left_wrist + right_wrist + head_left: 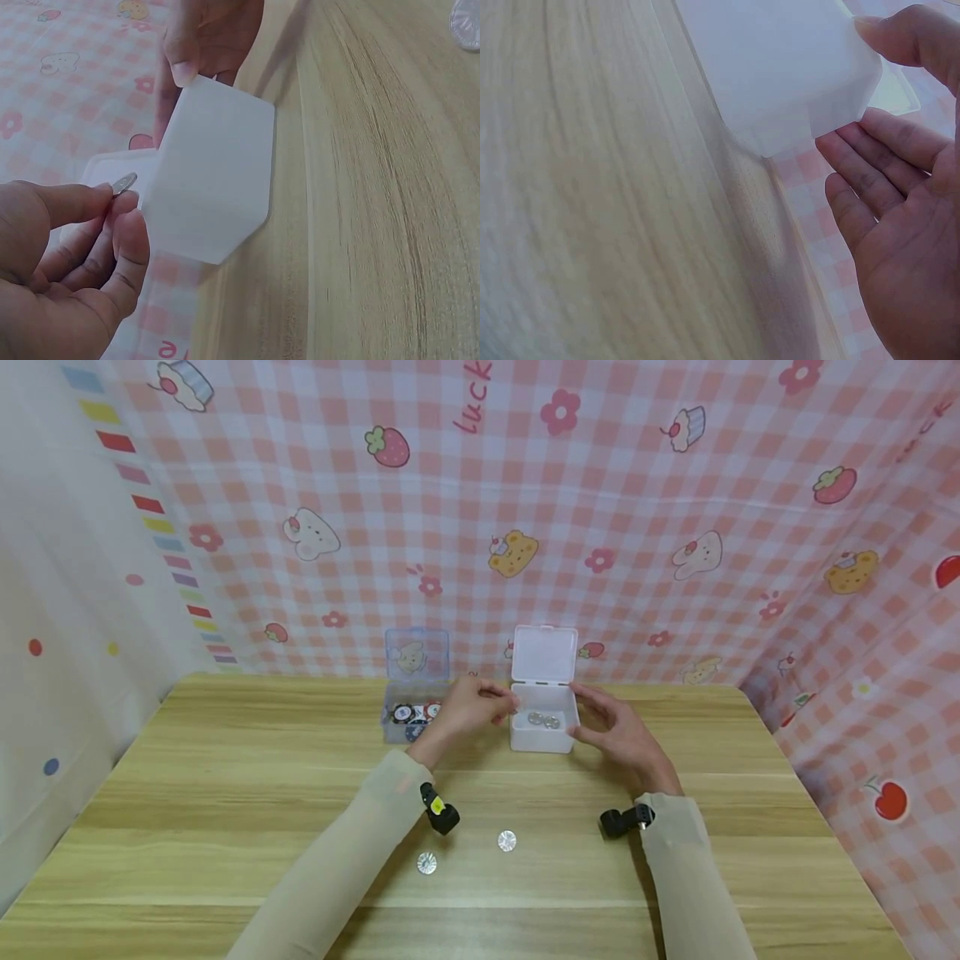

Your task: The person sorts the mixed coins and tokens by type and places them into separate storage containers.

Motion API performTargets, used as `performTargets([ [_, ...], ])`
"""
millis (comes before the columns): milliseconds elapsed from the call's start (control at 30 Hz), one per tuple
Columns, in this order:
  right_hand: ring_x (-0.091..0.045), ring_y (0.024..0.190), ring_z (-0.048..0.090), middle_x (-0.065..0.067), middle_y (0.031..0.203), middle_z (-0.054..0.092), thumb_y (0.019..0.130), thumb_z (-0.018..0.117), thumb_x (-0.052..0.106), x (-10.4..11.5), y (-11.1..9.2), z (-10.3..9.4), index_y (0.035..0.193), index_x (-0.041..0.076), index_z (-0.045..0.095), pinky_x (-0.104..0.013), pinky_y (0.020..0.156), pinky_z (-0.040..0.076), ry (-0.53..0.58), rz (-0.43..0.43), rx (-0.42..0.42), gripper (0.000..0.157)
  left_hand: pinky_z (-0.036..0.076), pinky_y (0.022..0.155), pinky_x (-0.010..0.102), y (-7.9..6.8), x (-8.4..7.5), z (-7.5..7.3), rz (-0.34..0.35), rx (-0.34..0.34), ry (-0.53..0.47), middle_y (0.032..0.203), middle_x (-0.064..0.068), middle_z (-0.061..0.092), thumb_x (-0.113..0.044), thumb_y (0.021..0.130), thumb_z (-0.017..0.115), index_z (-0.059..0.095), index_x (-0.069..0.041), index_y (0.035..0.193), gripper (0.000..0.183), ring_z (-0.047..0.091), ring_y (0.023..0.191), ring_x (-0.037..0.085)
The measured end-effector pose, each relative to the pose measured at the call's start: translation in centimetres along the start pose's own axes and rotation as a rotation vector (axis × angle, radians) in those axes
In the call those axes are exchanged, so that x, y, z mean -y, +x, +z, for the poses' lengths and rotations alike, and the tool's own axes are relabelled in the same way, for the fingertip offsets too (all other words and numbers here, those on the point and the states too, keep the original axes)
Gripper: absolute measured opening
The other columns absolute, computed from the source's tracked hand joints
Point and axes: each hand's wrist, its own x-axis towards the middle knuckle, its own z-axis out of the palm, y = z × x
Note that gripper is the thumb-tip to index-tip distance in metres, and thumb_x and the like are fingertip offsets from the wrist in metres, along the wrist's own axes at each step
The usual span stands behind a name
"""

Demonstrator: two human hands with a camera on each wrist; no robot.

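Observation:
A small white plastic box (542, 741) stands near the table's back edge with its hinged lid (545, 654) raised. Silver coins (552, 722) lie inside it. Between thumb and fingertips, my left hand (472, 706) pinches one silver coin (124, 183) at the box's left side, close to the rim. My right hand (618, 731) holds the box from the right, thumb (889, 34) on the near upper corner and fingers at the far side. Two more silver coins, one at left (427, 862) and one further right (507, 841), lie on the table nearer to me.
Left of the white box, a bluish clear box (390, 727) with its lid (417, 656) up holds several poker chips (403, 714); my left hand partly covers it. A pink checked cloth (465, 527) hangs behind the wooden table (225, 793).

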Motion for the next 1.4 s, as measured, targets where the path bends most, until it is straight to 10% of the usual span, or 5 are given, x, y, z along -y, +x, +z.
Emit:
performTargets([
  [400,-0.03,0.14,0.027,-0.008,0.151,0.032,0.085,0.069,0.014,0.3,-0.1,0.0,0.144,0.013,0.038,-0.048,0.116,0.023,0.006,0.0,-0.004,0.066,0.056,0.062,0.03,0.5,0.8,-0.5,0.008,0.01,0.009,0.08,0.005,0.07,-0.018,0.088,0.065,0.073,-0.008,0.091,0.013,0.065,0.082,0.035],
  [733,-0.029,0.14,0.027,-0.007,0.151,0.033,0.085,0.069,0.014,-0.1,0.0,0.0,0.144,0.014,0.038,-0.047,0.116,0.022,0.025,-0.009,0.0,0.066,0.057,0.072,0.047,-0.4,1.2,-1.8,0.008,0.059,0.038,0.09,0.007,0.068,-0.028,0.09,0.062,0.069,-0.01,0.103,0.023,0.063,0.089,0.039],
  [1400,-0.027,0.14,0.029,-0.006,0.15,0.035,0.085,0.069,0.014,0.2,0.0,0.0,0.144,0.016,0.039,-0.046,0.117,0.021,0.028,0.021,-0.007,0.066,0.055,0.075,0.026,-3.6,2.2,-3.8,0.266,0.151,0.269,0.104,0.0,0.067,-0.03,0.09,0.063,0.065,-0.016,0.112,0.026,0.062,0.093,0.013],
])
